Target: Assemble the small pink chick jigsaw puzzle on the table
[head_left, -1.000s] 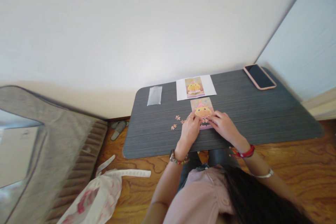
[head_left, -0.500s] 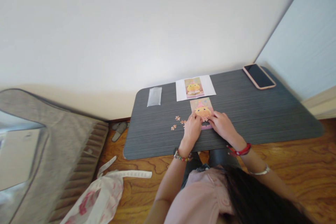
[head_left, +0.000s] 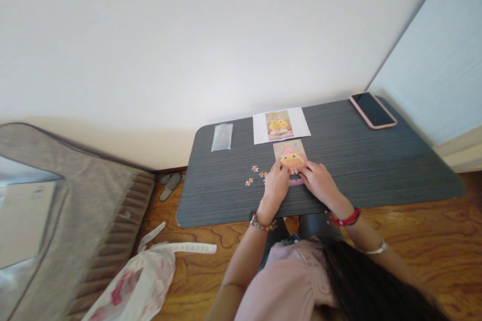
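Observation:
A partly assembled jigsaw puzzle [head_left: 289,157] with a yellow cartoon figure lies near the front of the dark table. My left hand [head_left: 277,180] presses its bent fingers on the puzzle's lower left side. At the lower right side, my right hand [head_left: 318,179] grips the puzzle between thumb and fingers. Between the hands runs a gap, with a pink-purple strip of joined pieces [head_left: 296,182] below it. Several loose puzzle pieces [head_left: 255,168] lie left of my left hand, some partly covered by it. Whether a single piece is under my fingertips is hidden.
A white sheet with the printed picture [head_left: 278,124] lies behind the puzzle. On the grey table [head_left: 361,160] are also a clear plastic bag [head_left: 222,137] at left and a phone [head_left: 373,110] at back right. A white bag [head_left: 139,281] is low at left, beside a covered sofa [head_left: 101,210].

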A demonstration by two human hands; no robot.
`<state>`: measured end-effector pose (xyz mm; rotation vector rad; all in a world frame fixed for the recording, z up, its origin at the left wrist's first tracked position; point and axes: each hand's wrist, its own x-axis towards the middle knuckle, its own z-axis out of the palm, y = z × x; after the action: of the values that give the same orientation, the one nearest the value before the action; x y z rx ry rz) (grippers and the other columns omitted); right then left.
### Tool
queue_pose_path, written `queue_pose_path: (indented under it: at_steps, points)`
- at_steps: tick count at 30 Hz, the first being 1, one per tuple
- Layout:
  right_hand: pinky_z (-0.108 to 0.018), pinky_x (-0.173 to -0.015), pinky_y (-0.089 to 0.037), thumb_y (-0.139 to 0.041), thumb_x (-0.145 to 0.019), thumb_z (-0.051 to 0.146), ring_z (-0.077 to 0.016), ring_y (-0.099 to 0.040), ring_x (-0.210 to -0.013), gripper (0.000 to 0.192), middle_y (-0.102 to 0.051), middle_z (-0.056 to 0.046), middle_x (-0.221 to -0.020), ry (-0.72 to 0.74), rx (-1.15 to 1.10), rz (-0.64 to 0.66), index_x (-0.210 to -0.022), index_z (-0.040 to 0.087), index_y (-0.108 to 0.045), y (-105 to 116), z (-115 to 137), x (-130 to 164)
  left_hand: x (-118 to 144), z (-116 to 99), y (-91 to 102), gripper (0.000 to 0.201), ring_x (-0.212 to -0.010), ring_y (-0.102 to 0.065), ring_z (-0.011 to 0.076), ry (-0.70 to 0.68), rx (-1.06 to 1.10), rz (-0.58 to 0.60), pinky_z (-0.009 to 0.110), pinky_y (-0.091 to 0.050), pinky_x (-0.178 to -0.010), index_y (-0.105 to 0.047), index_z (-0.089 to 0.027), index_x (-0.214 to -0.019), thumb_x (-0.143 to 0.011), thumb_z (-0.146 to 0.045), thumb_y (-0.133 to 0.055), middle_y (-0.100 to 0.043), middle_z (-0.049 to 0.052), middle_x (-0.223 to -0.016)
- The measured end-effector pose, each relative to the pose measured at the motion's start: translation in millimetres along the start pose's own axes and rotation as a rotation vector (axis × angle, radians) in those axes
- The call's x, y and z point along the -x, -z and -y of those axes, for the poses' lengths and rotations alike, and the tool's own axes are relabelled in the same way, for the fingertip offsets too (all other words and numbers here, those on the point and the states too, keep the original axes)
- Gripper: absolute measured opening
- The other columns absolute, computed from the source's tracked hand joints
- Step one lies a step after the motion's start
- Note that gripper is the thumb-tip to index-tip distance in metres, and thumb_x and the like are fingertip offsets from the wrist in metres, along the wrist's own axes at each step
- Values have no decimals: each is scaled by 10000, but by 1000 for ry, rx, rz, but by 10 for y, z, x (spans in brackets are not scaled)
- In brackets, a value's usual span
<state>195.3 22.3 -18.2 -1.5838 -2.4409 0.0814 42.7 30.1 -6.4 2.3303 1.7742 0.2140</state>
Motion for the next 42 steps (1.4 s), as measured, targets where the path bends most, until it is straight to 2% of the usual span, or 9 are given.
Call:
queue_pose_path:
  at_steps: [16,23,28,35,42]
  points:
    - [-294,-694,-288,-392,-912,213,-183,-534,-838,280,-613,-96,-952,-2,-8,11,-1000,185,-655,-24,32,24,24,-55,51,216,-983,-575,180,57,17,10,291,-480,-830,-604,-147,-928,-902,-225,-404,-500,127,-1218]
    - [-300,-690,-283,-383,-914,221,-185,-533,-820,292,-609,-100,-955,-5,11,39,-1046,184,-641,10,50,24,49,-68,28,253,-934,-569,163,26,26,-4,269,-472,-789,-612,-182,-941,-916,-238,-366,-514,100,-1174]
    - [-301,-698,-283,-404,-903,209,-187,-533,-831,277,-608,-103,-963,-3,23,34,-1043,179,-642,19,64,22,102,-80,15,286,-891,-552,155,-10,-1,12,247,-460,-744,-610,-227,-1007,-922,-222,-337,-560,55,-999]
    - [-308,-701,-285,-414,-894,195,-193,-532,-838,268,-612,-106,-942,1,32,15,-1017,158,-649,44,106,44,196,-99,14,324,-894,-549,173,-22,-75,56,263,-470,-721,-530,-237,-1170,-912,-191,-338,-561,64,-995]
    - [-310,-688,-285,-420,-889,199,-190,-538,-826,268,-615,-100,-943,-16,29,29,-1030,168,-646,68,119,35,228,-104,-19,327,-915,-555,167,-13,-37,33,259,-475,-746,-501,-238,-1201,-905,-200,-367,-560,71,-1041]
